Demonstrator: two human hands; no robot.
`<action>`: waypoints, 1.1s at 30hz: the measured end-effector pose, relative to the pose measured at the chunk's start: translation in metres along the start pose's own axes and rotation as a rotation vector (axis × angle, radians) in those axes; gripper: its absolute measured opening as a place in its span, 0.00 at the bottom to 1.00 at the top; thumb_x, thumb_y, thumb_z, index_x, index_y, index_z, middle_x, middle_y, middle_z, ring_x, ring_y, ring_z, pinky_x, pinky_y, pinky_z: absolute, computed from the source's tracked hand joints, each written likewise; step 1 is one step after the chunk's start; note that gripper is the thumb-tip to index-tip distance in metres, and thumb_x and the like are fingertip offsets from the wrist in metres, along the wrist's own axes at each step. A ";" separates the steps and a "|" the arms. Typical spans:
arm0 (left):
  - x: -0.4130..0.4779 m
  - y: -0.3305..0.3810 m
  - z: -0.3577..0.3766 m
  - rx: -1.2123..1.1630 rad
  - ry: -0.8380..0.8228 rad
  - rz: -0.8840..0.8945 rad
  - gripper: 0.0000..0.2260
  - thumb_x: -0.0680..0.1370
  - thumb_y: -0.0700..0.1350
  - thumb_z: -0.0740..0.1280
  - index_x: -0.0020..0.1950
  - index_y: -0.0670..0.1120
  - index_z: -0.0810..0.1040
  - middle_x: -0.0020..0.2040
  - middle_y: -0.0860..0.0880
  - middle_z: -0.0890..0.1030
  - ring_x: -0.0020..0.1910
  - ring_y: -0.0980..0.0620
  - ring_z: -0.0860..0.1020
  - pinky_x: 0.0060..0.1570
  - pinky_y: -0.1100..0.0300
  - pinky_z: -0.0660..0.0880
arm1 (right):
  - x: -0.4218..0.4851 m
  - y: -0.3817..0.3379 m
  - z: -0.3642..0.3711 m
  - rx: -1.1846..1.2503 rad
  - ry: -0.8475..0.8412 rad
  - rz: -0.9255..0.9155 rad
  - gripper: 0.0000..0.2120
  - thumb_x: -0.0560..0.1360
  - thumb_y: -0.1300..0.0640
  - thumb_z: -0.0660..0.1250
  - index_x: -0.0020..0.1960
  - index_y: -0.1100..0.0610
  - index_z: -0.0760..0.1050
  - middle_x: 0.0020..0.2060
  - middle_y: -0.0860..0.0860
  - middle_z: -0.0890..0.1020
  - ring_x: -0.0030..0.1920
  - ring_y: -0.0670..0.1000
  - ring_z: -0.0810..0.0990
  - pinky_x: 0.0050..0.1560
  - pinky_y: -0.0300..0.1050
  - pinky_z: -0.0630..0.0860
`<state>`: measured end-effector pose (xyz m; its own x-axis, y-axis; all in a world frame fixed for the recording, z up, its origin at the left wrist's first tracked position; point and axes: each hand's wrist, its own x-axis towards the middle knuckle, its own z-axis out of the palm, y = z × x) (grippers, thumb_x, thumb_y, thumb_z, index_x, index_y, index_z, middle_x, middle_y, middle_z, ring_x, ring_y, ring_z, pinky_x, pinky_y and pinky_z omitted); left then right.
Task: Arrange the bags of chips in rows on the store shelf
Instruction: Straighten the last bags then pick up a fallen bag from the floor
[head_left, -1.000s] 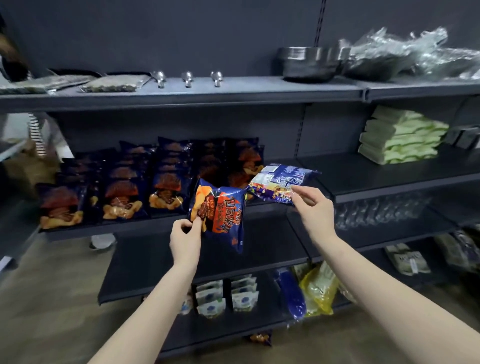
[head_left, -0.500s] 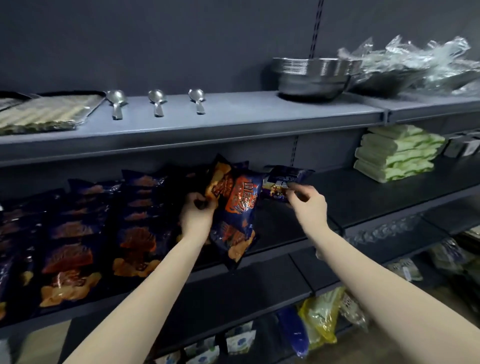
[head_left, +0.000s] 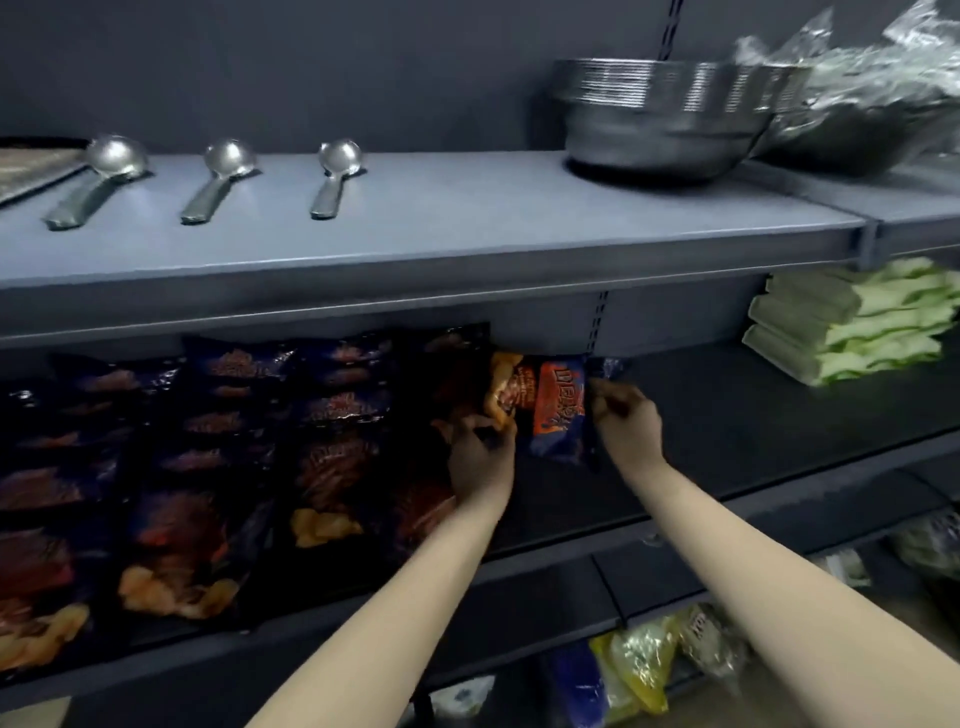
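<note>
both hands, left (head_left: 480, 457) and right (head_left: 626, 415), grip one chip bag (head_left: 556, 410), its orange lettering unreadable.

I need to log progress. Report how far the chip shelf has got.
Done: several rows of chip bags fill the shelf's left side. In hand: the left hand and right hand set one bag at the back. Left: the shelf to the right lies bare.
</note>
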<state>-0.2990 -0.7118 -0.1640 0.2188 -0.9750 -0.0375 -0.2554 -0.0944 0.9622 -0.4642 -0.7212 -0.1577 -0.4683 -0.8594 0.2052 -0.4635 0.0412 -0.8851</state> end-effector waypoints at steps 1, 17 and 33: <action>-0.001 -0.005 0.008 0.019 -0.011 -0.009 0.09 0.75 0.48 0.68 0.51 0.46 0.73 0.54 0.45 0.78 0.55 0.45 0.76 0.52 0.57 0.70 | 0.003 0.009 -0.003 -0.006 -0.019 0.005 0.14 0.76 0.65 0.61 0.60 0.57 0.78 0.57 0.55 0.78 0.57 0.53 0.77 0.52 0.36 0.69; -0.005 -0.014 0.028 0.351 -0.018 0.330 0.15 0.76 0.38 0.64 0.62 0.47 0.72 0.72 0.44 0.64 0.69 0.46 0.66 0.65 0.61 0.65 | 0.012 0.000 0.003 -0.052 -0.027 -0.482 0.13 0.73 0.70 0.63 0.53 0.59 0.80 0.48 0.49 0.75 0.53 0.53 0.76 0.57 0.43 0.72; -0.025 -0.057 -0.111 0.633 0.379 0.538 0.18 0.74 0.51 0.60 0.62 0.47 0.71 0.66 0.46 0.72 0.66 0.41 0.68 0.69 0.43 0.59 | -0.066 -0.031 0.123 0.012 -0.464 -0.482 0.19 0.78 0.52 0.62 0.67 0.55 0.70 0.62 0.53 0.74 0.63 0.48 0.71 0.62 0.33 0.63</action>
<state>-0.1850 -0.6599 -0.1879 0.1864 -0.7987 0.5721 -0.8568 0.1528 0.4926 -0.3259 -0.7289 -0.1951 0.1626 -0.9105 0.3801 -0.5298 -0.4056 -0.7449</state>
